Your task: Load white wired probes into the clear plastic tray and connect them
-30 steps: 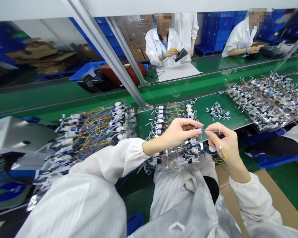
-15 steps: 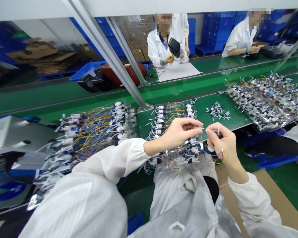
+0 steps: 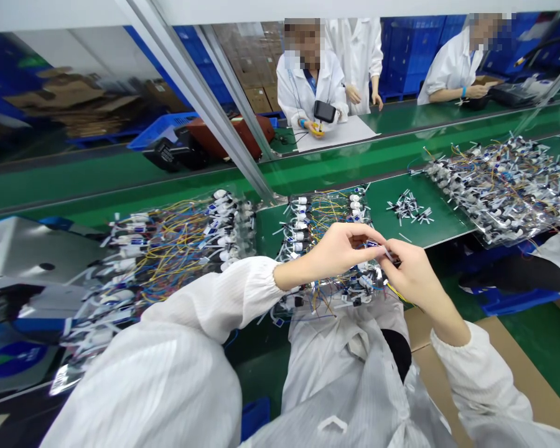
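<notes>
My left hand (image 3: 340, 249) and my right hand (image 3: 410, 277) meet above a clear tray of small wired parts (image 3: 326, 249) at the near edge of the green bench. Both pinch a small wired part (image 3: 386, 254) with a thin white strip between the fingertips. Yellow and blue wires trail below my right palm. Both sleeves are white.
A large pile of wired parts (image 3: 168, 249) lies to the left, another pile (image 3: 499, 183) to the right, and a few loose pieces (image 3: 408, 208) between. A grey machine (image 3: 23, 274) stands far left. A metal post (image 3: 205, 106) slants across. People in white coats work beyond the green belt (image 3: 364, 158).
My hands have closed together; the right hand has turned over and shifted left, and the white strip it held upright no longer sticks up. A person opposite lowered a black device.
</notes>
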The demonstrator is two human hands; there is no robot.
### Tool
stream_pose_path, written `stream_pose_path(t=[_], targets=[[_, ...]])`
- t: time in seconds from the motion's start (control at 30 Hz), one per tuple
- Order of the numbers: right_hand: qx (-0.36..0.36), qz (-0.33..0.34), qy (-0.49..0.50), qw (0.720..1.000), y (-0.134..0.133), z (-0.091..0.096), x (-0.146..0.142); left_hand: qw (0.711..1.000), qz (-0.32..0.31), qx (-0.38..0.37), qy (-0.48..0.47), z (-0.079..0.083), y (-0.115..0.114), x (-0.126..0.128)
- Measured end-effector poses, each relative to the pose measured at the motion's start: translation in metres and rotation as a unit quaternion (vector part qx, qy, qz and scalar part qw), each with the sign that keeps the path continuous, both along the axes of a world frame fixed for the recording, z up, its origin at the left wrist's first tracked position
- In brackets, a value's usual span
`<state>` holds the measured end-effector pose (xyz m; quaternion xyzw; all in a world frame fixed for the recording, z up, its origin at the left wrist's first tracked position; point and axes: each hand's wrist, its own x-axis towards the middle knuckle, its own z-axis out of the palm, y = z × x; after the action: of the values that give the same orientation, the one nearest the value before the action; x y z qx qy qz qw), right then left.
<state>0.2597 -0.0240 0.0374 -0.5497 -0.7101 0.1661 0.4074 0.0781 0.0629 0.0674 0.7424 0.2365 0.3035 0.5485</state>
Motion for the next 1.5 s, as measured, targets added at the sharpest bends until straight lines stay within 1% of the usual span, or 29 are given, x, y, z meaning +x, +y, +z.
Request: stream_pose_path(t=[0.07,0.17,0.23,0.33,0.47,0.57,0.63,0.67,0.8,0.93,1.0,1.07,1.13,1.23,1.33,1.4,1.43,1.5], targets=[[-0.010,0.000,0.002,1.000,-0.001,0.002,-0.001,1.000,0.007,0.010,0.001,-0.001,0.000,0.000],[-0.027,0.002,0.020,0.999,-0.003,0.006,-0.001,1.000,-0.001,0.018,0.003,-0.003,0.002,0.000],[-0.035,-0.001,0.057,0.998,-0.004,0.007,0.000,1.000,-0.003,0.020,0.009,-0.004,0.002,0.000],[-0.039,-0.022,0.124,0.991,-0.005,0.004,0.000,1.000,0.003,0.012,0.005,-0.006,0.002,0.000],[-0.005,-0.055,0.167,0.984,-0.005,0.000,0.000,1.000,0.012,-0.025,-0.013,-0.008,0.002,0.001],[0.038,-0.064,0.165,0.984,-0.004,0.000,-0.001,0.994,0.006,-0.105,-0.019,-0.010,0.003,0.001],[0.045,-0.065,0.170,0.982,-0.004,0.001,-0.001,0.989,-0.004,-0.145,-0.013,-0.010,0.003,0.001],[0.040,-0.066,0.178,0.981,-0.004,0.001,-0.001,0.989,-0.007,-0.149,-0.010,-0.010,0.003,0.001],[0.018,-0.076,0.242,0.967,-0.004,-0.002,-0.004,0.992,-0.002,-0.121,-0.029,-0.009,0.001,0.001],[0.013,-0.087,0.316,0.945,-0.004,-0.008,-0.008,0.989,0.000,-0.133,-0.061,-0.008,0.000,0.001],[-0.002,-0.090,0.329,0.940,-0.004,-0.009,-0.008,0.988,0.004,-0.140,-0.064,-0.009,0.000,0.000],[-0.025,-0.085,0.311,0.946,-0.004,-0.008,-0.007,0.989,0.006,-0.132,-0.064,-0.011,0.000,0.000],[-0.036,-0.074,0.256,0.963,-0.004,-0.006,-0.005,0.992,0.010,-0.103,-0.068,-0.012,0.002,-0.001],[-0.003,-0.059,0.131,0.990,-0.002,-0.004,-0.003,0.998,0.021,-0.016,-0.059,-0.014,0.004,0.000],[0.033,-0.045,0.034,0.998,0.000,-0.005,-0.002,0.996,0.024,0.076,-0.044,-0.015,0.006,0.002],[0.034,-0.032,0.010,0.999,0.000,-0.006,-0.003,0.993,0.017,0.108,-0.044,-0.015,0.006,0.002],[0.029,-0.028,0.015,0.999,0.000,-0.007,-0.003,0.992,0.016,0.115,-0.047,-0.016,0.006,0.002],[0.014,-0.036,0.062,0.997,-0.002,-0.008,-0.003,0.992,0.023,0.110,-0.056,-0.016,0.006,0.002]])
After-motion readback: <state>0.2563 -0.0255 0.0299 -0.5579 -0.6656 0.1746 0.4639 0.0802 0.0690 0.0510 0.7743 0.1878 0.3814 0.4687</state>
